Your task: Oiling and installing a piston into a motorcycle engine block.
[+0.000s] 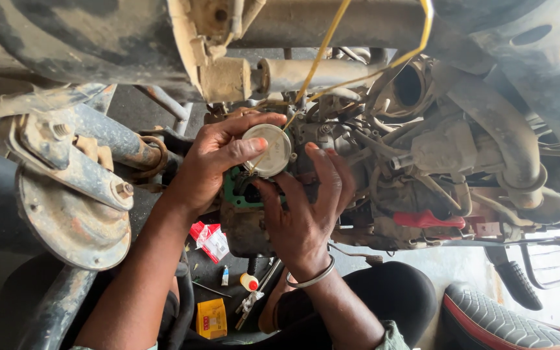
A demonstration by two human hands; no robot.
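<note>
The left hand (212,162) held a round, pale metal cap (268,150) at the engine (358,162) of a dusty vehicle. Its grip was pinching the cap: the thumb lay across the face and the other fingers curled over the upper rim. The cap sat near the middle of the view, just in front of a green gasket (231,194) and the dark engine body. The right hand (303,217), with a metal bangle (312,279) on the wrist, reached up from below. Its fingers were spread and lay against the engine parts just beside the cap; I could not tell if they pinched anything. A yellow cable (322,52) ran down from above to the cap. On the floor below lay a red and white packet (210,240), a small yellow box (212,317) and a small bottle with a red cap (249,282). A rusty round disc (72,223) hung at the left.
</note>
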